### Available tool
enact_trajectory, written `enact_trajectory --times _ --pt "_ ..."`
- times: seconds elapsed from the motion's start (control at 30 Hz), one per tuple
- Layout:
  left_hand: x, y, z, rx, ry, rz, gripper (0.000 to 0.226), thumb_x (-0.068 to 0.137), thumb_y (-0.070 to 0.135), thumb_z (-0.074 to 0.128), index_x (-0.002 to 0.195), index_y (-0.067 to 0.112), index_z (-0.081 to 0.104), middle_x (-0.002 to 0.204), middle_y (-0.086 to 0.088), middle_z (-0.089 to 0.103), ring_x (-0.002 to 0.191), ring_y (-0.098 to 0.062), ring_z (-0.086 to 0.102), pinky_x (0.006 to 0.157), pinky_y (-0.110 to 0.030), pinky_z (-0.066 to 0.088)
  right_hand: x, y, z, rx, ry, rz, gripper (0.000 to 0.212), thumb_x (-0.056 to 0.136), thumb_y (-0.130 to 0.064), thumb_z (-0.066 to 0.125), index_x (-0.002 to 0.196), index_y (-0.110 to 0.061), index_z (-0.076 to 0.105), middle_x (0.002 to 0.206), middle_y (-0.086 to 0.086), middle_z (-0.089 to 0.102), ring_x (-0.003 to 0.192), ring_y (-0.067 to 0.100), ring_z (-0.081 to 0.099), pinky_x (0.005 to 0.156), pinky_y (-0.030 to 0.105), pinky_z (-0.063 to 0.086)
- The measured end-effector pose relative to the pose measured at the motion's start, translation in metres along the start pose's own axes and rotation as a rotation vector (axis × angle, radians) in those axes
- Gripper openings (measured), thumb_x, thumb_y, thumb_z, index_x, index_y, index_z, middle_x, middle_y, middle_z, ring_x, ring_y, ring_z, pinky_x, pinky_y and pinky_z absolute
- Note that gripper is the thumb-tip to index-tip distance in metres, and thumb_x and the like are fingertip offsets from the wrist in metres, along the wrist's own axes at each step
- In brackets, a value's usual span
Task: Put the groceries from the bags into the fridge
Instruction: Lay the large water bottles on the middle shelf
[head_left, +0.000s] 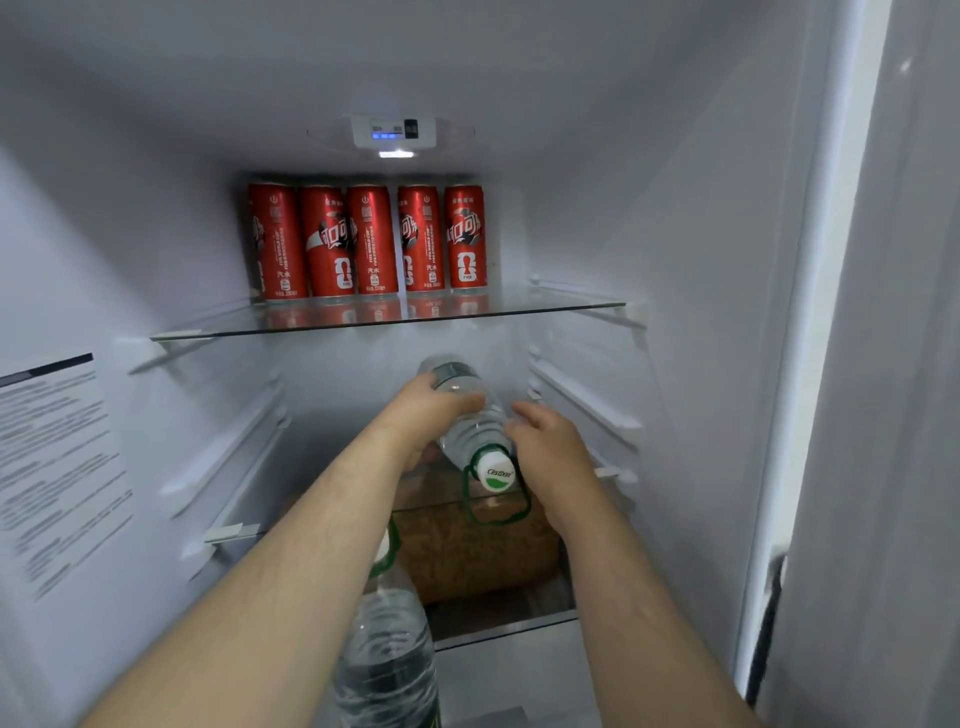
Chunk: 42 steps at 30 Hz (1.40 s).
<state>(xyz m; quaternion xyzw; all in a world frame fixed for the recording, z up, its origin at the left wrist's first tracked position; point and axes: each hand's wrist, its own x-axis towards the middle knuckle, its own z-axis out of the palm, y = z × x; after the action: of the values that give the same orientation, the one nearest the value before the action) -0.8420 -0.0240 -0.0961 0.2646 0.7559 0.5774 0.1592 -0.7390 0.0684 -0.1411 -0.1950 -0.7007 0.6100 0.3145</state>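
I look into the open fridge (675, 208). A large clear water bottle (470, 423) with a white cap and green carrying loop lies on its side over the middle glass shelf (506, 503), cap toward me. My left hand (431, 413) grips its body from the left, fingers curled over the top. My right hand (545, 447) touches the bottle's neck side with loosely bent fingers. A second water bottle (387, 649) stands lower down, partly behind my left forearm.
Several red cola cans (366, 241) stand in a row at the back of the top glass shelf (561, 306). A brown bag-like package (467, 551) lies under the middle shelf. A printed label (57, 478) is on the left wall. The door edge (810, 364) is at right.
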Motion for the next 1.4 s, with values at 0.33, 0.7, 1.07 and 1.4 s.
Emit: enact_trajectory --times 0.33,0.7,1.07,1.4 --pt "-0.005 -0.017 -0.038 -0.192 0.017 -0.147 0.037 0.089 0.003 0.053 0.125 0.013 0.054 0.101 -0.015 0.07 0.08 -0.027 0.073 0.072 -0.042 0.06 0.028 0.001 0.028 0.006 -0.249 -0.013 0.04 0.1 -0.021 0.051 0.139 -0.028 0.05 0.108 -0.009 0.06 0.088 -0.002 0.06 0.063 0.012 0.048" --pt "-0.043 -0.047 -0.073 0.29 0.225 0.176 0.061 0.081 0.045 0.071 0.137 0.036 0.048 0.13 0.015 0.053 0.113 -0.005 0.053 0.09 -0.026 0.046 0.036 0.003 0.061 -0.175 -0.396 -0.147 0.043 0.097 -0.032 0.058 0.139 -0.027 0.052 0.13 -0.01 0.057 0.118 0.01 0.055 0.097 0.03 0.048" --pt "-0.069 -0.079 -0.101 0.16 0.312 0.225 0.08 0.062 0.07 0.066 0.135 0.041 0.05 0.129 0.017 0.06 0.117 -0.002 0.057 0.099 -0.039 0.049 0.038 -0.009 0.11 -0.128 -0.54 -0.12 0.049 0.09 -0.037 0.063 0.137 -0.029 0.053 0.132 0.0 0.061 0.116 0.016 0.061 0.1 0.043 0.051" --pt "-0.088 -0.084 -0.107 0.441 0.615 0.352 0.037 0.096 0.024 0.053 0.132 0.026 0.058 0.143 0.009 0.047 0.135 -0.005 0.038 0.107 -0.017 0.027 0.035 -0.02 0.136 -0.291 -0.634 -0.235 0.049 0.097 -0.029 0.06 0.144 -0.027 0.047 0.14 -0.004 0.052 0.13 0.011 0.046 0.103 0.024 0.043"
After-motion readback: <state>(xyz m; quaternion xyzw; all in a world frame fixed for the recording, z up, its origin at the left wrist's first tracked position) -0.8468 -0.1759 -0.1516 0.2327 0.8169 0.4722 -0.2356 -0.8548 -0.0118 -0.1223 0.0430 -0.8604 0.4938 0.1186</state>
